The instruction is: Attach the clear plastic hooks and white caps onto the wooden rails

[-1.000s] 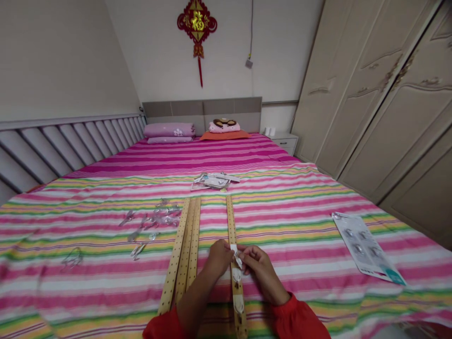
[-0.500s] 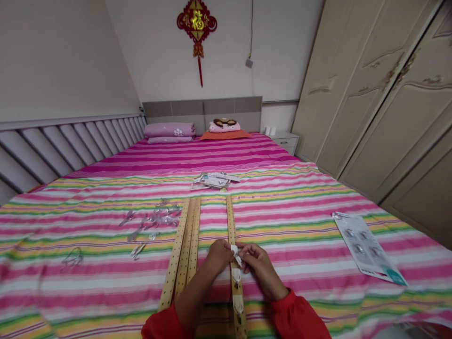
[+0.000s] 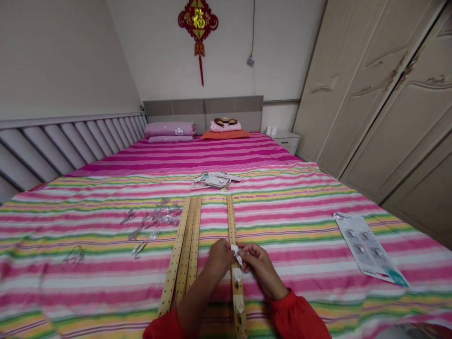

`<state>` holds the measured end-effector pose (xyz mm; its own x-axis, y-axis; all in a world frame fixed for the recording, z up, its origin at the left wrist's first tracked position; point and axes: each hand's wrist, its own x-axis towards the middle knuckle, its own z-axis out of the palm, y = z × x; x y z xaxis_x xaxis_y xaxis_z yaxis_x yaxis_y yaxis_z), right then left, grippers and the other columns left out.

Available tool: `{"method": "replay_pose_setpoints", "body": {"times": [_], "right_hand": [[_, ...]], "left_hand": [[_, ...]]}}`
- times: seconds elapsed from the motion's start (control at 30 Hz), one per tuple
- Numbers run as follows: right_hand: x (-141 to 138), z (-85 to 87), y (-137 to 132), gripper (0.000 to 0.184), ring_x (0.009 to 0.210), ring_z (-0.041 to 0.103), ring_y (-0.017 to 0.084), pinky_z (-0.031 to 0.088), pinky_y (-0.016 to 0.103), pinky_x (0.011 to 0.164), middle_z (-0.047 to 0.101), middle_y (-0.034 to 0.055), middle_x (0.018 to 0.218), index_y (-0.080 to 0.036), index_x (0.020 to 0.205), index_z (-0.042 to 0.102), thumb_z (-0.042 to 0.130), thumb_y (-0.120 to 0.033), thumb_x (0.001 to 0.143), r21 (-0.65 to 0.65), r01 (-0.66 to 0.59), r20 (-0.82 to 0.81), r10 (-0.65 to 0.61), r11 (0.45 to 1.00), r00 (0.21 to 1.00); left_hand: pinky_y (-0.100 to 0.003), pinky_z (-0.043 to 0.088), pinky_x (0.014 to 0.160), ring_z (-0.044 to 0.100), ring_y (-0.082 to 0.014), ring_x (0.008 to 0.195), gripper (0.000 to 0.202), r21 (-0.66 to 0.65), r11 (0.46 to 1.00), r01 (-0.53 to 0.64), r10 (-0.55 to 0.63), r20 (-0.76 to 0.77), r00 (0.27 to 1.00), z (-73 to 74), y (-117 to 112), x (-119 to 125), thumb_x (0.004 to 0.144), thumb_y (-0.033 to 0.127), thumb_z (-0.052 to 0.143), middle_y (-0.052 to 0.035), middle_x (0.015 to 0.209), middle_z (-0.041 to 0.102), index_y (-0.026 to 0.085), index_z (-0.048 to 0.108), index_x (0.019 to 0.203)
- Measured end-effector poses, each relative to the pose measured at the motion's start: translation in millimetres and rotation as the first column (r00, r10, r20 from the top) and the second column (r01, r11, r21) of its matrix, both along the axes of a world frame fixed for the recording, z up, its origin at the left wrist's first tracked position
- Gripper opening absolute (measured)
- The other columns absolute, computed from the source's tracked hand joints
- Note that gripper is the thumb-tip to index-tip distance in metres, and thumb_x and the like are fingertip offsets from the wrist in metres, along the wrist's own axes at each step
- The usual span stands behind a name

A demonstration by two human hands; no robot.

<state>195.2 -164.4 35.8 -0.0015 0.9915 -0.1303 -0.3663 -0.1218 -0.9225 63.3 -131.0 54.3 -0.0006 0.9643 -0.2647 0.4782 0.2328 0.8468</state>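
Observation:
My left hand (image 3: 219, 259) and my right hand (image 3: 257, 263) meet over a single wooden slat (image 3: 231, 221) with a row of holes that lies lengthwise on the striped bed. Both pinch a small white hook piece (image 3: 236, 252) between their fingertips, just above the slat. Two similar white hooks (image 3: 237, 274) sit on the slat closer to me. Left of it lies a bundle of three more slats (image 3: 187, 240), side by side. Red sleeves cover both my forearms.
Loose clear hooks (image 3: 155, 219) are scattered on the bedspread left of the slats. A blister card of hooks (image 3: 367, 249) lies at the right, opened packaging (image 3: 213, 180) farther up the bed. Pillows sit at the headboard; a wardrobe (image 3: 388, 108) stands along the right.
Almost nothing has changed; my hands stay pinched on the white hook over the slat, with only a slight shift of the view.

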Motion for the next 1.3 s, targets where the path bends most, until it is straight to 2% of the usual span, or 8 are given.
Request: {"method": "replay_pose_setpoints", "body": {"times": [0.2,0.33,0.6,0.7,0.83,1.07,1.17,1.3], "right_hand": [[-1,1.1,-1,0.032,0.037,0.051,0.006,0.037,0.020,0.039,0.072,0.0037,0.075,-0.016,0.061,0.058,0.080,-0.039,0.058,0.001,-0.004,0.001,0.004,1.000,1.000],[-1,1.3,-2,0.030,0.040,0.053,0.006,0.038,0.020,0.040,0.072,0.0062,0.091,-0.016,0.063,0.058,0.080,-0.037,0.059,0.000,0.006,0.006,-0.006,1.000,1.000],[0,0.0,-2,0.032,0.040,0.051,0.008,0.034,0.021,0.038,0.071,0.0046,0.073,-0.017,0.062,0.058,0.079,-0.040,0.058,0.002,0.049,0.009,-0.049,0.999,0.999],[2,-0.8,-1,0.030,0.039,0.048,0.008,0.030,0.021,0.039,0.065,0.0004,0.055,-0.017,0.064,0.059,0.079,-0.039,0.059,0.014,0.109,-0.018,-0.108,0.994,0.994],[1,3.5,1,0.028,0.037,0.043,0.008,0.028,0.021,0.040,0.055,-0.0044,0.041,-0.018,0.065,0.059,0.078,-0.039,0.061,0.017,0.165,-0.074,-0.163,0.986,0.984],[-6,27.2,-3,0.031,0.036,0.042,0.008,0.028,0.021,0.039,0.054,-0.0042,0.039,-0.020,0.059,0.055,0.078,-0.040,0.061,0.016,0.161,-0.055,-0.160,0.987,0.986],[-8,34.1,-5,0.032,0.036,0.042,0.008,0.029,0.021,0.039,0.053,-0.0046,0.039,-0.020,0.058,0.054,0.078,-0.041,0.061,0.012,0.159,-0.024,-0.159,0.987,0.987],[-10,36.5,-2,0.035,0.035,0.041,0.007,0.028,0.021,0.038,0.052,-0.0054,0.040,-0.020,0.057,0.053,0.078,-0.044,0.060,0.033,0.166,0.003,-0.166,0.986,0.986]], "left_hand": [[-0.019,0.036,0.043,0.052,-0.0079,0.046,0.015,0.035,0.999,-0.019,0.019,-0.003,1.000,-15.1,1,-3,0.066,0.009,0.059,0.0060,0.062,0.052,0.019,0.048,0.071],[-0.019,0.036,0.043,0.053,-0.0080,0.045,0.018,0.044,0.999,-0.019,0.019,-0.001,1.000,-19.1,0,-3,0.067,0.008,0.058,0.0068,0.062,0.050,0.019,0.047,0.075],[-0.018,0.033,0.038,0.052,-0.0076,0.039,0.010,-0.049,0.998,-0.043,0.055,0.267,0.962,4.9,-10,0,0.073,0.012,0.057,0.0080,0.054,0.053,0.018,0.050,0.073],[-0.016,0.034,0.036,0.059,-0.0086,0.044,0.005,-0.153,0.985,-0.083,0.154,0.543,0.825,17.6,-5,-11,0.077,0.017,0.058,0.0029,0.061,0.062,0.015,0.054,0.075],[-0.010,0.035,0.034,0.059,-0.0053,0.047,0.004,-0.366,0.927,-0.086,0.364,0.815,0.451,28.4,9,-37,0.080,0.012,0.058,-0.0028,0.064,0.064,0.009,0.060,0.078],[-0.012,0.049,0.049,0.062,-0.0053,0.056,0.016,-0.388,0.908,-0.161,0.415,0.887,0.205,24.7,17,-59,0.088,0.010,0.047,-0.0023,0.067,0.065,0.012,0.061,0.080],[-0.023,0.055,0.066,0.067,-0.0120,0.078,0.013,-0.310,0.927,-0.212,0.356,0.906,0.230,18.6,14,-61,0.086,0.015,0.051,-0.0055,0.085,0.070,0.015,0.064,0.086],[-0.039,0.050,0.086,0.051,-0.0226,0.121,0.017,-0.069,0.984,-0.166,0.132,0.901,0.412,18.7,8,-63,0.084,0.026,0.055,-0.0088,0.123,0.062,0.020,0.065,0.097]]}}
